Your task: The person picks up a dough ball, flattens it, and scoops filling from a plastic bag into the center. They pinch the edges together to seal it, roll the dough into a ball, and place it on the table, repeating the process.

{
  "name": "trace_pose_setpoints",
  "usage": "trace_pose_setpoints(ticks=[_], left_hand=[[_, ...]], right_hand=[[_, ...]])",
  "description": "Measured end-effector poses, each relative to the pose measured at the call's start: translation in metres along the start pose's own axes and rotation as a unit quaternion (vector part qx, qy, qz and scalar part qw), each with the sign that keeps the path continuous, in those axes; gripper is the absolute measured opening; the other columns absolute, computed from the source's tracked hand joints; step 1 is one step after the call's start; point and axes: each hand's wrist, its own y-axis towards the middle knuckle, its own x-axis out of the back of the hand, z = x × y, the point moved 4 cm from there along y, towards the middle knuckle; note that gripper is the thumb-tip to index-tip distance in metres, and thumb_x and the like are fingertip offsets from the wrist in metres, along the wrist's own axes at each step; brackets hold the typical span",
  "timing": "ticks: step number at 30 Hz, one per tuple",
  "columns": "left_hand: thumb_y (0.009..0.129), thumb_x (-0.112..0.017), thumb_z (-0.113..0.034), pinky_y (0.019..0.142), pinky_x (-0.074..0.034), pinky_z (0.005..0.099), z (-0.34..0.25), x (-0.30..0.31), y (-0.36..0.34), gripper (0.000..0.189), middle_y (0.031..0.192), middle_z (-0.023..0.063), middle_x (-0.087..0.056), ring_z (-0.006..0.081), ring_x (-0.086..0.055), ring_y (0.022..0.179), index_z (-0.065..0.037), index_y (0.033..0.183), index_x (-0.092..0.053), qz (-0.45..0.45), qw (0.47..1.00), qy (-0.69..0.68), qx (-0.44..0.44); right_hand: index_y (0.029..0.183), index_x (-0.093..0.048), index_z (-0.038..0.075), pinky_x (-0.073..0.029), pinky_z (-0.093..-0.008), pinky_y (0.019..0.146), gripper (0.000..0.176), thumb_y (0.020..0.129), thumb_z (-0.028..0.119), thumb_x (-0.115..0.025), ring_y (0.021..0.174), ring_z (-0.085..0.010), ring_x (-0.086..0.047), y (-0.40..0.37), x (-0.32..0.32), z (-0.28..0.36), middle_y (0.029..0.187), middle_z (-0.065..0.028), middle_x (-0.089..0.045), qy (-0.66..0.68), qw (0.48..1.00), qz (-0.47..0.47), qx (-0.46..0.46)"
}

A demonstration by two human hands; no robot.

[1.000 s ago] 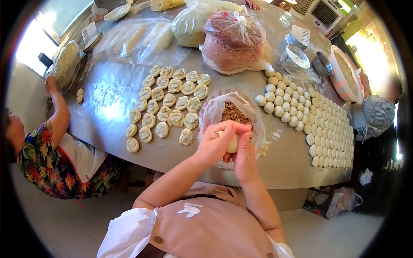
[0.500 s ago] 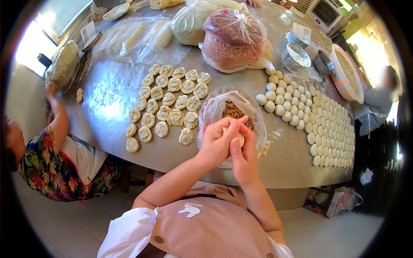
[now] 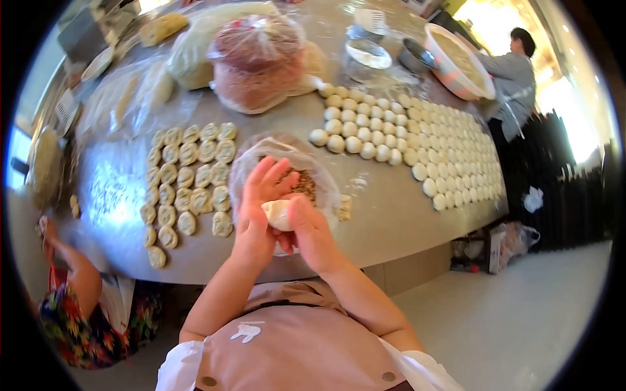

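Note:
A pale ball of dough [image 3: 278, 214] is cupped between my two hands, over a plastic-lined bowl [image 3: 329, 176] of brown crumbly filling [image 3: 305, 185]. My left hand [image 3: 254, 218] bears against the ball's left side, with its upper fingers stretched out and apart. On the other side, the thumb of my right hand [image 3: 315, 238] presses the dough; the rest of its fingers are mostly hidden below. Rows of flat dough rounds with a mottled pale top [image 3: 184, 177] lie left of the bowl. Many smooth white balls [image 3: 368, 124] stand in rows to the right.
Behind the bowl sits a clear bag of pinkish filling [image 3: 257, 68]. A flour bowl [image 3: 368, 55], a metal pot [image 3: 416, 57] and a big tub [image 3: 456, 62] stand at the far right. One person [image 3: 85, 313] is at the left edge, another person [image 3: 515, 85] beyond the tub.
My view has swung to the right, so the table's things sit further left. My left fingers have spread from their closed grip, and more of the dough ball shows between my hands.

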Motion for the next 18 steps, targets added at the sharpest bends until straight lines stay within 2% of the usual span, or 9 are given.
trace_pose_setpoints(ticks=[1,3,6,8,10,11,13,15,18], left_hand=[[0.093,-0.051,-0.057,0.083,-0.051,0.0316,0.0,0.009,-0.004,0.069,0.12,0.0119,-0.058,0.0213,-0.062,0.102,-0.004,0.136,-0.043,0.069,0.989,0.085,0.102],[0.096,-0.049,-0.051,0.074,-0.051,0.0275,0.006,0.02,-0.008,0.058,0.112,0.0106,-0.06,0.0173,-0.063,0.093,-0.003,0.13,-0.047,0.131,0.959,0.183,0.17],[0.1,-0.046,-0.044,0.068,-0.049,0.0238,0.021,0.013,-0.006,0.047,0.107,0.0081,-0.06,0.0125,-0.061,0.085,-0.003,0.124,-0.05,0.125,0.967,0.188,0.122],[0.102,-0.043,-0.041,0.066,-0.048,0.0231,0.025,0.006,-0.01,0.043,0.108,0.0069,-0.058,0.0112,-0.06,0.082,-0.004,0.122,-0.05,0.137,0.969,0.147,0.143],[0.102,-0.044,-0.037,0.081,-0.047,0.0271,0.025,0.006,-0.013,0.04,0.119,0.0065,-0.054,0.014,-0.059,0.094,-0.005,0.126,-0.047,0.124,0.971,0.119,0.165],[0.103,-0.044,-0.036,0.084,-0.046,0.0278,0.024,0.006,-0.013,0.039,0.121,0.0063,-0.053,0.0141,-0.058,0.097,-0.005,0.127,-0.046,0.11,0.974,0.135,0.145],[0.103,-0.045,-0.027,0.091,-0.042,0.0277,0.014,0.006,-0.012,0.031,0.118,0.0038,-0.056,0.0115,-0.054,0.103,-0.005,0.124,-0.05,0.072,0.974,0.162,0.144],[0.103,-0.045,-0.027,0.09,-0.044,0.0281,0.005,0.026,-0.009,0.028,0.112,0.0035,-0.06,0.0129,-0.058,0.103,-0.006,0.121,-0.053,0.054,0.964,0.21,0.153],[0.102,-0.047,-0.024,0.088,-0.045,0.0269,-0.002,0.048,-0.013,0.023,0.105,0.0021,-0.063,0.0117,-0.059,0.102,-0.007,0.114,-0.058,-0.005,0.96,0.228,0.162]], right_hand=[[0.113,-0.05,0.009,-0.037,-0.0196,0.045,0.043,0.101,0.049,-0.041,0.054,-0.0044,-0.047,-0.001,-0.001,0.005,0.072,0.0017,-0.052,-0.003,1.0,-0.002,-0.006],[0.113,-0.05,0.01,-0.038,-0.0194,0.044,0.043,0.101,0.05,-0.039,0.052,-0.0044,-0.046,-0.001,0.0,-0.001,0.072,0.0011,-0.052,0.01,1.0,0.003,-0.014],[0.112,-0.052,0.01,-0.04,-0.0196,0.045,0.044,0.099,0.051,-0.042,0.052,-0.0057,-0.049,-0.004,0.01,-0.005,0.073,0.0004,-0.055,0.011,1.0,-0.021,0.009],[0.109,-0.053,0.008,-0.044,-0.0204,0.047,0.045,0.098,0.051,-0.046,0.054,-0.0067,-0.052,-0.009,0.026,-0.006,0.076,-0.0009,-0.057,0.006,0.997,-0.064,-0.046],[0.106,-0.055,0.004,-0.048,-0.0257,0.052,0.045,0.096,0.048,-0.053,0.059,-0.0121,-0.058,-0.013,0.054,-0.003,0.079,-0.0056,-0.061,-0.076,0.985,-0.139,-0.072],[0.105,-0.055,0.001,-0.051,-0.0306,0.055,0.046,0.093,0.046,-0.059,0.062,-0.017,-0.062,-0.011,0.076,-0.001,0.082,-0.0096,-0.064,-0.156,0.966,-0.193,-0.069],[0.105,-0.055,-0.003,-0.053,-0.0398,0.064,0.047,0.088,0.04,-0.066,0.072,-0.0287,-0.066,-0.007,0.138,0.005,0.086,-0.0183,-0.066,-0.399,0.866,-0.296,0.052],[0.105,-0.055,-0.005,-0.052,-0.0436,0.071,0.048,0.085,0.037,-0.069,0.081,-0.0363,-0.066,-0.002,0.202,0.005,0.09,-0.024,-0.065,-0.536,0.769,-0.344,0.053],[0.1,-0.054,-0.005,-0.051,-0.0451,0.071,0.045,0.085,0.035,-0.068,0.084,-0.0395,-0.064,-0.001,0.245,0.024,0.09,-0.0252,-0.064,-0.582,0.727,-0.366,-0.006]])
